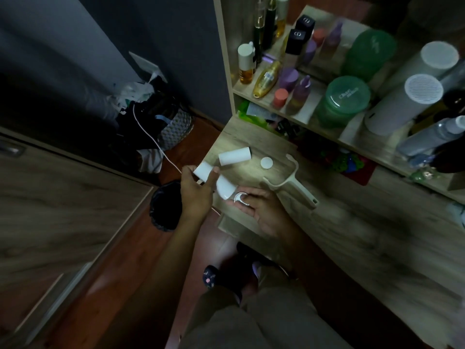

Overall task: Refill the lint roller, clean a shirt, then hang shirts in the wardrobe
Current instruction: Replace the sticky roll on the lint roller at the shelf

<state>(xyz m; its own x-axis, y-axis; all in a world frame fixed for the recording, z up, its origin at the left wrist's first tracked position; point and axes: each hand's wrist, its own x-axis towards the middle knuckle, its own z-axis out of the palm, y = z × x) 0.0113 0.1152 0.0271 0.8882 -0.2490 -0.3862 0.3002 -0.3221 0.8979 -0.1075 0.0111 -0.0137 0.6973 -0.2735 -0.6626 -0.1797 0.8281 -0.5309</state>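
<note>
My left hand (196, 190) grips a white lint roll (221, 186) over the desk's left corner, thumb across it, with a second white tube section (203, 170) at its upper end. My right hand (261, 210) lies palm up just right of it, thumb and fingers holding a small white curved ring piece (239, 197) at the roll's lower end. Another white roll (235, 155) lies on the wooden desk (352, 222), beside a round white cap (266, 162). The beige lint roller handle (294, 185) lies on the desk, empty, just beyond my right hand.
Shelves (297, 117) behind the desk hold several bottles, green jars (342, 102) and white cylinders. A dark waste bin (166, 205) stands on the floor left of the desk. A bag pile and a white cable (151, 139) lie farther left. A wardrobe panel (50, 210) fills the left.
</note>
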